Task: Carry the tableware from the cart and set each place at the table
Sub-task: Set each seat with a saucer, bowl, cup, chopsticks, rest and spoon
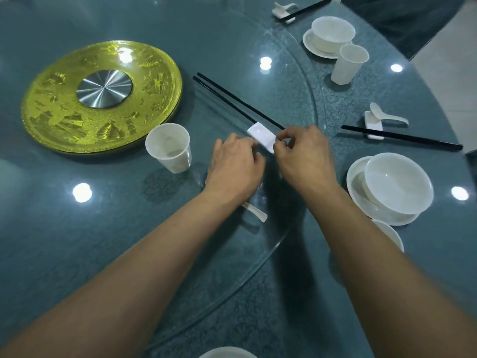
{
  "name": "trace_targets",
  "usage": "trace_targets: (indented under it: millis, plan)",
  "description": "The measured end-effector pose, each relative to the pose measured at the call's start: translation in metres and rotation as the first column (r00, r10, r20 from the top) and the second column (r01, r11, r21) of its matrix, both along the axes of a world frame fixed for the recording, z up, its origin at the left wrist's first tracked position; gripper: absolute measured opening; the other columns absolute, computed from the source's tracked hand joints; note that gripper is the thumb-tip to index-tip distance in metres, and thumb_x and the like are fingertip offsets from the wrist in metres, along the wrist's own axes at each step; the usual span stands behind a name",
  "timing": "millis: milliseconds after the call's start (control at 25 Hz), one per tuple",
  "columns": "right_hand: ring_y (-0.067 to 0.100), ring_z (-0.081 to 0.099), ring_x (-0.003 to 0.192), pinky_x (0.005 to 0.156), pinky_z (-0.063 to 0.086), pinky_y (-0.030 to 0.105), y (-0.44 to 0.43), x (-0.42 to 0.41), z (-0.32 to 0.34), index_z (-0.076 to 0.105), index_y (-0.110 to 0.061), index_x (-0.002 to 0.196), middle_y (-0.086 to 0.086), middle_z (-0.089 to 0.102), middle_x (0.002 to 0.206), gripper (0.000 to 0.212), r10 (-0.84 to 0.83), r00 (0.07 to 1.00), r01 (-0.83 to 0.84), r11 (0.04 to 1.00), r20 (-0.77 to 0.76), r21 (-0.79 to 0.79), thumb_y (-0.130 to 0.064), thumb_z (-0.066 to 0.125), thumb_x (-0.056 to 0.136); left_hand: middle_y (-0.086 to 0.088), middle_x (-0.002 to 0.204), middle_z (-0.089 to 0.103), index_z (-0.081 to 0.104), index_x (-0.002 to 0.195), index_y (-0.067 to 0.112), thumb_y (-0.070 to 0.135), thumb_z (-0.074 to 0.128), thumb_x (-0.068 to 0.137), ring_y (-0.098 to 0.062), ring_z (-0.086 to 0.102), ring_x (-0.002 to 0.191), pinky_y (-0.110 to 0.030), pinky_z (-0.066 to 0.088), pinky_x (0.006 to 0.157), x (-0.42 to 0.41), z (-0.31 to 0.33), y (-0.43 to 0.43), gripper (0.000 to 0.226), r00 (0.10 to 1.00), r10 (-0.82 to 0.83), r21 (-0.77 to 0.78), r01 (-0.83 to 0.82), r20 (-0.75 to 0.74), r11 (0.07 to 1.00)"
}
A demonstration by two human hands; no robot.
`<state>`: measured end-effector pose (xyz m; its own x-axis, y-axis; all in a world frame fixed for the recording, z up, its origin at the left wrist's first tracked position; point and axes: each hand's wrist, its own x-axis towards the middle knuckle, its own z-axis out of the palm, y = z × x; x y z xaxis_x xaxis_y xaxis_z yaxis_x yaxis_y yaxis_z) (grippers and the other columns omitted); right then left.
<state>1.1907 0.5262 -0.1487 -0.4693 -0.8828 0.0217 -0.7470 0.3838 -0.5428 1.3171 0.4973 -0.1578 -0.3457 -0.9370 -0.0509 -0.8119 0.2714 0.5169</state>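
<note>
Pinching, between thumb and forefinger of the right hand, what appears to be the near end of the pair of slim black chopsticks, at the 4 o'clock end of the small white rectangular ceramic rest. Curling the left hand at 7 o'clock of that rest, with fingertips hidden, so not showing whether anything is gripped. Covering most of a white ceramic spoon, with only its handle emerging at 6 o'clock. Laying the chopsticks across the rest, pointing to 10 o'clock over the clear glass turntable.

Doing the step well, by judgement: steadying the rest with the left hand while aligning the sticks with the right. Setting both sticks parallel, ends level. Probably shifting the set toward 3 o'clock, onto the blue-green patterned table beside the white ceramic bowl on its saucer. Avoiding the white disposable cup at 9 o'clock.

Showing no readable brand, label or writing. Bearing only embossed scenery on the round gold plate at 10 o'clock.
</note>
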Motion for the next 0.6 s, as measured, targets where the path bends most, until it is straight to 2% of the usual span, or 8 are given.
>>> trace_targets:
  millis: [120, 240, 320, 480, 600]
  plan:
    - [0.028, 0.063, 0.086, 0.083, 0.052, 0.043, 0.006, 0.004, 0.004, 0.077, -0.023, 0.102, 0.009, 0.064, 0.101, 0.024, 0.009, 1.000, -0.009, 1.000, -0.010, -0.006, -0.028, 0.055, 0.093, -0.008, 0.112, 0.061, 0.068, 0.115, 0.017, 0.029, 0.047, 0.098, -0.030, 0.052, 0.106, -0.041, 0.038, 0.100, 0.003, 0.001, -0.001, 0.030, 1.000, 0.013, -0.012, -0.013, -0.007, 1.000]
    - [0.026, 0.060, 0.070, 0.066, 0.051, 0.038, 0.009, 0.009, 0.007, 0.074, -0.018, 0.079, 0.006, 0.064, 0.074, 0.021, 0.043, 0.996, -0.047, 0.998, 0.078, 0.042, -0.026, 0.056, 0.089, -0.007, 0.116, 0.060, 0.067, 0.118, 0.019, 0.036, 0.049, 0.098, -0.031, 0.051, 0.109, -0.043, 0.039, 0.100, 0.008, 0.001, -0.003, 0.032, 0.998, 0.068, 0.007, -0.068, -0.013, 0.998]
    - [0.024, 0.062, 0.067, 0.064, 0.054, 0.039, 0.009, 0.013, 0.009, 0.072, -0.017, 0.076, 0.003, 0.064, 0.065, 0.021, 0.045, 0.989, -0.055, 0.996, 0.140, 0.073, -0.025, 0.056, 0.088, -0.005, 0.118, 0.060, 0.066, 0.119, 0.021, 0.039, 0.053, 0.096, -0.031, 0.051, 0.111, -0.043, 0.040, 0.102, 0.012, 0.000, -0.005, 0.032, 0.996, 0.085, 0.011, -0.085, -0.008, 0.996]
    - [0.024, 0.066, 0.088, 0.080, 0.054, 0.038, 0.002, 0.014, 0.011, 0.072, -0.023, 0.101, 0.000, 0.073, 0.091, 0.021, -0.081, 0.982, 0.079, 0.997, 0.168, 0.021, -0.028, 0.056, 0.090, -0.002, 0.116, 0.057, 0.064, 0.117, 0.023, 0.048, 0.063, 0.088, -0.028, 0.048, 0.110, -0.042, 0.040, 0.100, 0.015, -0.001, -0.003, 0.039, 0.997, 0.071, -0.018, -0.071, 0.001, 0.997]
    - [0.024, 0.064, 0.094, 0.081, 0.049, 0.033, -0.002, 0.013, 0.009, 0.070, -0.023, 0.118, 0.004, 0.073, 0.106, 0.029, -0.082, 0.982, 0.077, 0.996, 0.172, 0.040, -0.026, 0.056, 0.093, -0.002, 0.115, 0.056, 0.062, 0.116, 0.022, 0.047, 0.068, 0.085, -0.028, 0.047, 0.109, -0.041, 0.040, 0.098, 0.016, 0.000, 0.001, 0.040, 0.997, 0.082, -0.059, -0.082, 0.009, 0.995]
